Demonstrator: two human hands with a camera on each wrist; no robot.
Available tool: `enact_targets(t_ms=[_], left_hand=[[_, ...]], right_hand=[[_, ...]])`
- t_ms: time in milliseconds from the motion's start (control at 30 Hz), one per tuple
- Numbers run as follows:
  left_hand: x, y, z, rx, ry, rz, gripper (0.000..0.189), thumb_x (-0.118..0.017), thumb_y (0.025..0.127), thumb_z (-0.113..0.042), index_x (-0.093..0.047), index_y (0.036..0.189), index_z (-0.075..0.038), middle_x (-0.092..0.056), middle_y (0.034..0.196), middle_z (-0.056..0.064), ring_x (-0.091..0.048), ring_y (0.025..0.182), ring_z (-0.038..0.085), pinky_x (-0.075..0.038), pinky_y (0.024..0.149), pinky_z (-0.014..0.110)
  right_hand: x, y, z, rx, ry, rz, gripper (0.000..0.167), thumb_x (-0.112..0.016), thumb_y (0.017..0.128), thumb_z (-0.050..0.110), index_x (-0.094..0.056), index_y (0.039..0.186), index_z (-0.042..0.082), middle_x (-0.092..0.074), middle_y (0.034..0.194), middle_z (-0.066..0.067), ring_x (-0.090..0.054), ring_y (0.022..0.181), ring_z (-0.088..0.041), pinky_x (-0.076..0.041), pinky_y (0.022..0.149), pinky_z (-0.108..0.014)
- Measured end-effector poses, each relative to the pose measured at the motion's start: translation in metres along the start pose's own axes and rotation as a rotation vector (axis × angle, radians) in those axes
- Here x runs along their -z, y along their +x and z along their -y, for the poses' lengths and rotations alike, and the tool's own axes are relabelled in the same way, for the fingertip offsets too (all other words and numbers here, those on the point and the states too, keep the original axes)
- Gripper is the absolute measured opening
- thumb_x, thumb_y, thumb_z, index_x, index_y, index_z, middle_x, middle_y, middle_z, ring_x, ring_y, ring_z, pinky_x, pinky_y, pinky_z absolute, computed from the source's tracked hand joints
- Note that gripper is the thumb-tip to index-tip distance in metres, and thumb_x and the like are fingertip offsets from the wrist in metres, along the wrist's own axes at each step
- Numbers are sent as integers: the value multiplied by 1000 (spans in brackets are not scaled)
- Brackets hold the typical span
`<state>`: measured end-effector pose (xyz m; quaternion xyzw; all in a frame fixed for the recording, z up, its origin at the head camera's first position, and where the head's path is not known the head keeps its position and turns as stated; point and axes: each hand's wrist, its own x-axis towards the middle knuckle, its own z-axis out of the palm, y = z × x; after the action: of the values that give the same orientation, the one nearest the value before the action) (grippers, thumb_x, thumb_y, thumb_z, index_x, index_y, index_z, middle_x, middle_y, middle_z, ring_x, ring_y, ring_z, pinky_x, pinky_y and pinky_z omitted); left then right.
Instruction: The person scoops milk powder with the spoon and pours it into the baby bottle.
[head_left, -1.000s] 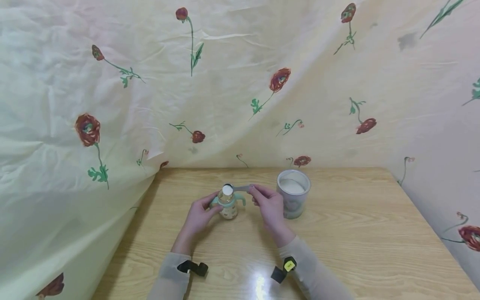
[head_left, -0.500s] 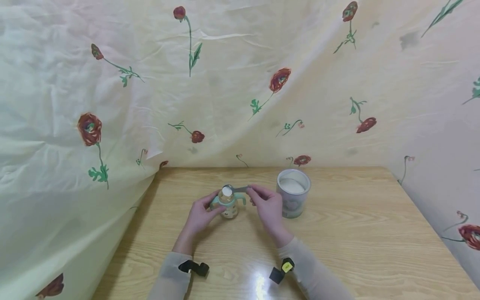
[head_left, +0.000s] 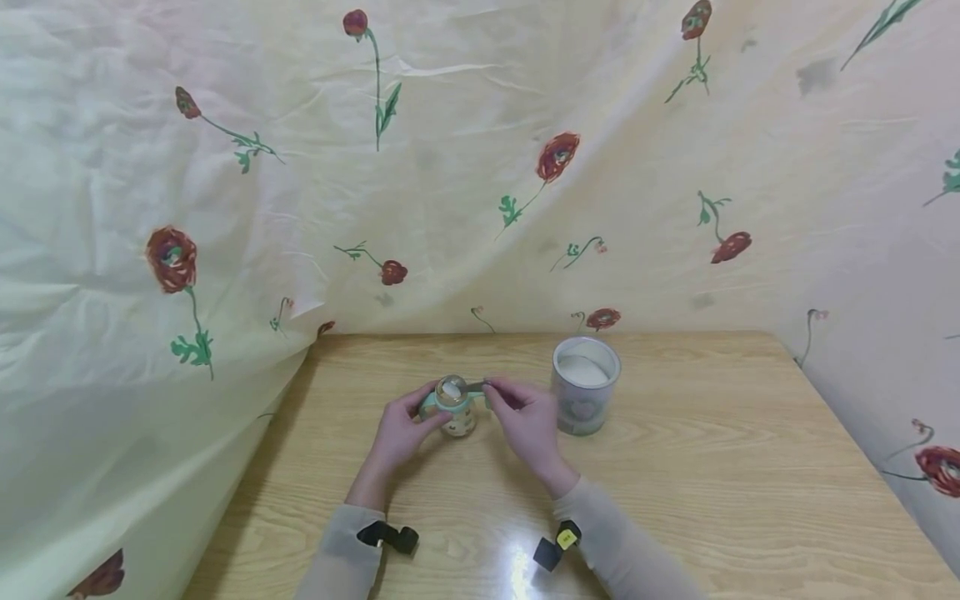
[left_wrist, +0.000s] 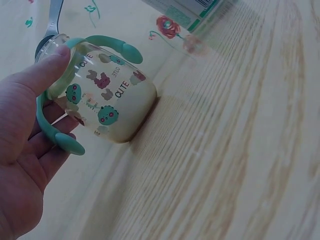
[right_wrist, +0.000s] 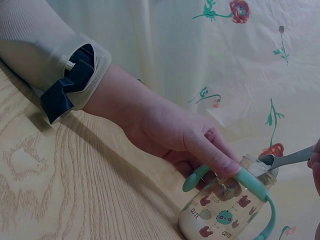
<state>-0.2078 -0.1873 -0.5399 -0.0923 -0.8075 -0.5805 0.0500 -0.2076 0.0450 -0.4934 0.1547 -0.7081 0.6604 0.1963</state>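
Note:
My left hand [head_left: 403,435] grips a clear baby bottle [left_wrist: 115,95] by its collar, thumb in front and fingers behind. Two mint-green handles [left_wrist: 122,48] stick out from the collar, and printed animal figures cover the side. The bottle stands upright on the table, with pale contents at the bottom. Between thumb and fingers, my right hand [head_left: 527,427] pinches the handle of a grey measuring scoop [right_wrist: 292,158]. Its bowl is tipped at the bottle's uncovered mouth, with white powder visible there. Only the fingertips of the right hand show in the right wrist view.
A tall can [head_left: 583,410] of white powder [head_left: 582,372] stands uncovered on the table to the right of my right hand. The wooden table [head_left: 705,450] ends at the back against a cream curtain [head_left: 450,167] with red flowers.
My right hand has lowered slightly to the left and turned the scoop over. Its bowl, first level and full of white powder, is now tipped at the bottle mouth. The left hand has stayed put.

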Motion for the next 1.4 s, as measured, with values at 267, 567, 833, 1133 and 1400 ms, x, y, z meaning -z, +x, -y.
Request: enact_targets(t_ms=[267, 567, 833, 1133, 1400], left_hand=[[-1, 0, -1, 6, -2, -11, 62, -87, 93, -27, -63, 149, -12, -66, 146, 6, -59, 139, 31, -42, 120, 55], [-1, -2, 2, -12, -2, -10, 60, -86, 93, -24, -64, 148, -13, -67, 146, 5, -61, 137, 31, -44, 119, 56], [-1, -1, 2, 2, -6, -8, 60, -86, 93, -24, -64, 149, -14, -66, 146, 5, -60, 138, 31, -43, 119, 55], [-1, -1, 0, -6, -7, -10, 59, -85, 94, -23, -64, 148, -13, -67, 146, 5, -61, 137, 30, -45, 119, 54], [-2, 0, 1, -16, 0, -10, 59, -85, 94, -24, -64, 149, -12, -66, 146, 6, -61, 137, 30, -45, 118, 53]], right_hand=[[1, 0, 25, 113, -70, -3, 10, -77, 89, -16, -79, 98, -11, -79, 93, -24, -75, 68, -35, -57, 64, -10], [7, 3, 0, 413, -180, 69, 17, -82, 86, -12, -82, 100, -3, -80, 91, -15, -74, 66, -21, -60, 64, -17], [9, 5, -9, 576, -266, 115, 21, -83, 84, -10, -83, 102, 1, -81, 94, -11, -75, 69, -18, -60, 60, -21], [10, 5, -7, 606, -320, 135, 21, -83, 84, -9, -83, 103, 0, -81, 93, -12, -75, 70, -19, -60, 60, -21], [11, 4, -8, 672, -455, 157, 22, -85, 84, -5, -84, 104, 3, -81, 94, -8, -78, 80, -22, -66, 72, -31]])
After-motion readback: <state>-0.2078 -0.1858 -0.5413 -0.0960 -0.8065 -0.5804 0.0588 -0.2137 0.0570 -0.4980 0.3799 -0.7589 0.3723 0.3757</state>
